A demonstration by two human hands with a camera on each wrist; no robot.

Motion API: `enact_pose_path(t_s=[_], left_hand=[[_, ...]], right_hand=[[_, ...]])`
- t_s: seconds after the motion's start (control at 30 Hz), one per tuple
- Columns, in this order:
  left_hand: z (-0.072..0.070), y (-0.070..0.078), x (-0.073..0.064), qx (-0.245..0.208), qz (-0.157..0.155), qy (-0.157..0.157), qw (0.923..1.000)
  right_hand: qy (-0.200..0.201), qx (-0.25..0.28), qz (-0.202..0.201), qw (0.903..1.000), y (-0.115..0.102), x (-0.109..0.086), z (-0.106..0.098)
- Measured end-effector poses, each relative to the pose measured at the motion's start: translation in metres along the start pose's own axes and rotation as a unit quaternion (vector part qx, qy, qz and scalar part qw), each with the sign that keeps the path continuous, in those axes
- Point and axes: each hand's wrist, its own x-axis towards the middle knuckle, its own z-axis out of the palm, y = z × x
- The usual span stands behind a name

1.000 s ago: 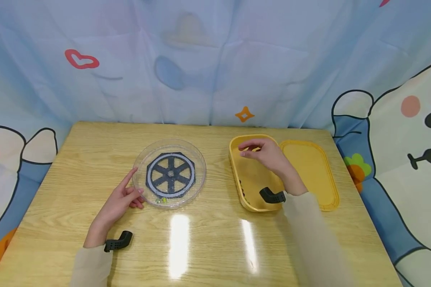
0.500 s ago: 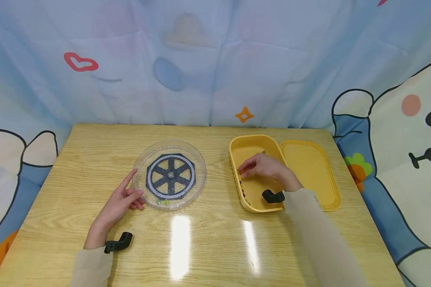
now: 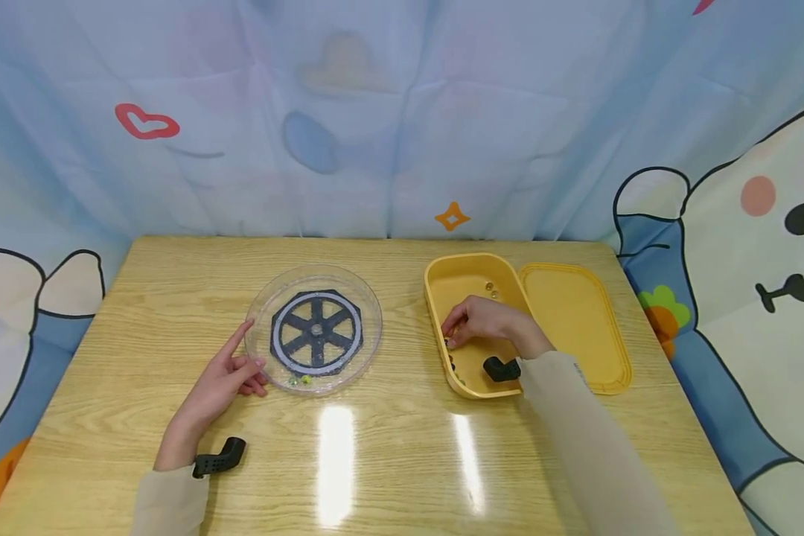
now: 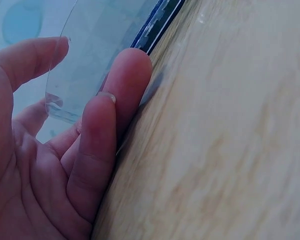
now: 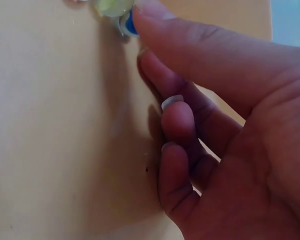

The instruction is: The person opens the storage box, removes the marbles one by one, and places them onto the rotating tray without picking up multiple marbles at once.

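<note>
My left hand (image 3: 217, 380) rests at the near left rim of a clear round dish (image 3: 370, 350), index finger stretched along its edge and thumb at the rim. In the left wrist view the lower fingers (image 4: 92, 145) bend close over the table. A dark octagonal figure with a pale ring (image 3: 317, 333) shows in the dish, and small yellow-green marbles (image 3: 306, 380) lie by its near edge. My right hand (image 3: 485, 321) is inside a yellow box (image 3: 472, 260). Its thumb and fingertips pinch at a clear marble with blue (image 5: 128, 22) beside the left wall; the thumb partly covers it.
Beside the box lies its yellow lid (image 3: 579, 320). More marbles (image 3: 489, 286) sit at the far right inside the box, and several dark ones line its left wall. A printed curtain (image 3: 348, 149) hangs behind the wooden table (image 3: 395, 447).
My right hand has lowered from above the far part of the box to the marbles along its left wall, uncovering marbles at the far right. My left hand stays at the dish.
</note>
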Motion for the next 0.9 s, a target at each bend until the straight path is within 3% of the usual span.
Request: enact_pose_path(t_s=[0.33,0.63,0.9], left_hand=[[0.001,-0.002,-0.001,-0.001,-0.002,0.003,1.0],[0.001,-0.001,0.004,-0.011,0.007,-0.004,0.9999],[-0.001,-0.002,0.002,-0.016,0.006,-0.004,0.9999]], right_hand=[[0.004,-0.026,-0.007,0.9996,-0.003,-0.001,0.002],[0.014,0.027,-0.025,0.9992,-0.002,-0.009,-0.006],[0.071,0.043,-0.052,0.9952,-0.013,-0.014,-0.011]])
